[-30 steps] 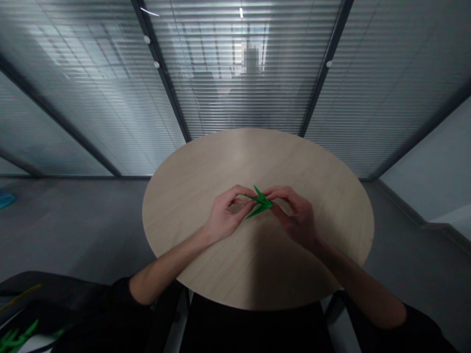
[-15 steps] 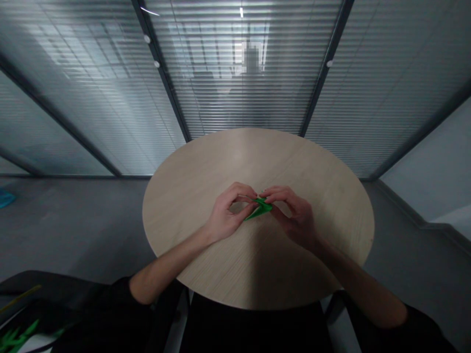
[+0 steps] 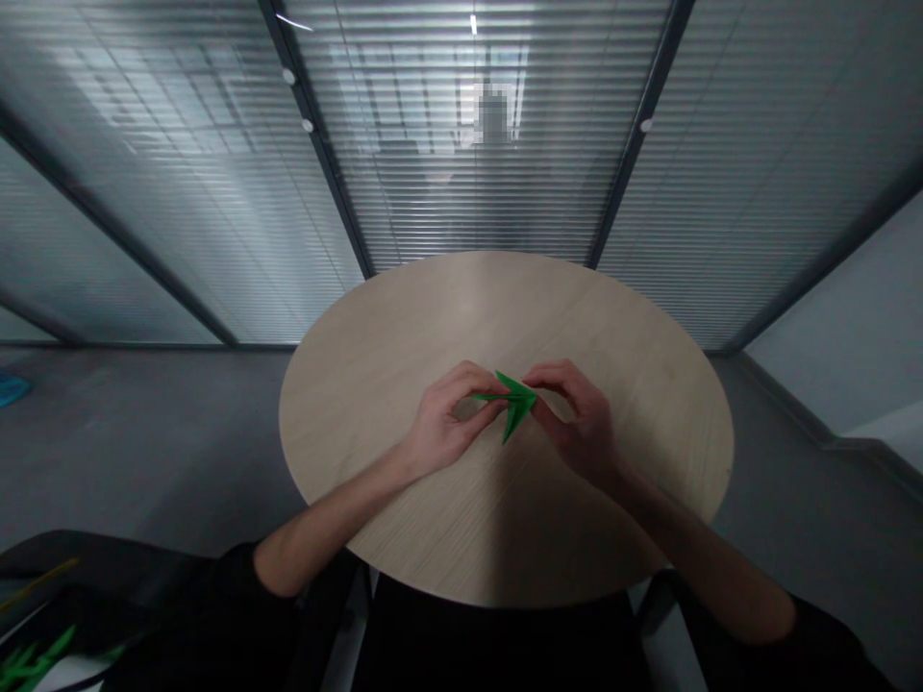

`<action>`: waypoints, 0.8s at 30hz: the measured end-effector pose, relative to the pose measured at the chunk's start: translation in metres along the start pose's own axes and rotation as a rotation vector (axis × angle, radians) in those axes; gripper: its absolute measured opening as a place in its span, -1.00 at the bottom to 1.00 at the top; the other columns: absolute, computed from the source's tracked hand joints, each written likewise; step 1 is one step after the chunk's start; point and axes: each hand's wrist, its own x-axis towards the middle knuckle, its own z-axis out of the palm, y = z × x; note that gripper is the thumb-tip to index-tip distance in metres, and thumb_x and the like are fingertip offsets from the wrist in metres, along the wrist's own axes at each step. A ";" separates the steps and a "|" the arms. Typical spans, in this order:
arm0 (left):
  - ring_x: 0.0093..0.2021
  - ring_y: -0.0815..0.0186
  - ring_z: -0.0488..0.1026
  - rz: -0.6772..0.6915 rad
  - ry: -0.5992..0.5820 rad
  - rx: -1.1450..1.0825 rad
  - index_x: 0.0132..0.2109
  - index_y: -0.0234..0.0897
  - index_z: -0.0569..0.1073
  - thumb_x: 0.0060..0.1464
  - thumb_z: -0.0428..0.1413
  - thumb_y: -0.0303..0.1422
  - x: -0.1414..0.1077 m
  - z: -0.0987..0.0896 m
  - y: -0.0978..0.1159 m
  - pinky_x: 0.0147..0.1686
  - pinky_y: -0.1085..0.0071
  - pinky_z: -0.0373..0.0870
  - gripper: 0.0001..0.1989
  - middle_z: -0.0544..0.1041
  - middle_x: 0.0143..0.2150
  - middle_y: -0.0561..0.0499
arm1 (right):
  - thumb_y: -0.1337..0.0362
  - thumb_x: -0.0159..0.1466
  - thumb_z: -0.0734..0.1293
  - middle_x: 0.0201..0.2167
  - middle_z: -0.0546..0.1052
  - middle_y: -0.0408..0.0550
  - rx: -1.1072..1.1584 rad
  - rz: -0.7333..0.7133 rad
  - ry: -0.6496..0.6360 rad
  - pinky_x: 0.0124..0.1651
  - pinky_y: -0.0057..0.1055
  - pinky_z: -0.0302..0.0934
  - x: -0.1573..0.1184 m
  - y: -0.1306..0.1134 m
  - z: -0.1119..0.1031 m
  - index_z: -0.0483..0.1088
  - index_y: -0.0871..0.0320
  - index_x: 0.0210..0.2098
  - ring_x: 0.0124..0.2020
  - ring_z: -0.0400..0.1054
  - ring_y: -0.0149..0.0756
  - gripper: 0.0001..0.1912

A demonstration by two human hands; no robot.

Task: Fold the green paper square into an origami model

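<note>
Green folded piece [image 3: 516, 398]: between your hands, over the table [image 3: 404, 327]
Left hand [image 3: 451, 415]: pinching its 9 o'clock prong
Right hand [image 3: 581, 423]: pinching its 3 o'clock tip
Pressure: keep it light, sparing the 7 and 10 o'clock prongs

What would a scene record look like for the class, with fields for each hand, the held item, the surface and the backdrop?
Left hand: pinching the green folded piece
Right hand: thumb and fingertips at its right-hand point
Held item: pointed flaps, apparently paper
Surface: round wood-grain table
Backdrop: horizontal-slat blinds
</note>
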 end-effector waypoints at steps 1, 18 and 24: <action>-0.16 0.29 0.56 0.005 0.001 0.000 -0.11 -0.23 0.58 0.27 0.24 -0.41 0.000 0.000 0.000 -0.12 0.31 0.56 -0.94 0.62 -0.18 -0.05 | 0.36 0.33 0.39 -0.22 0.57 -0.08 0.012 0.016 -0.001 -0.10 -0.23 0.45 0.000 0.000 0.000 0.49 0.05 -0.14 -0.19 0.50 -0.25 -0.88; -0.25 0.35 0.59 -0.009 0.043 -0.002 -0.18 -0.29 0.54 0.22 0.24 -0.44 -0.004 0.002 0.001 -0.21 0.43 0.53 -0.97 0.63 -0.25 -0.04 | 0.38 0.31 0.39 -0.31 0.57 -0.14 0.109 0.099 -0.100 -0.29 -0.46 0.46 -0.004 0.001 0.002 0.49 0.07 -0.15 -0.37 0.50 -0.40 -0.87; -0.26 0.37 0.58 -0.257 0.081 -0.253 -0.19 -0.31 0.52 0.20 0.25 -0.41 -0.003 0.005 0.003 -0.22 0.47 0.55 -0.93 0.61 -0.25 -0.04 | 0.33 0.33 0.39 -0.22 0.56 -0.10 0.120 0.147 -0.088 -0.30 -0.45 0.51 -0.003 0.000 0.003 0.46 0.07 -0.10 -0.34 0.53 -0.39 -0.86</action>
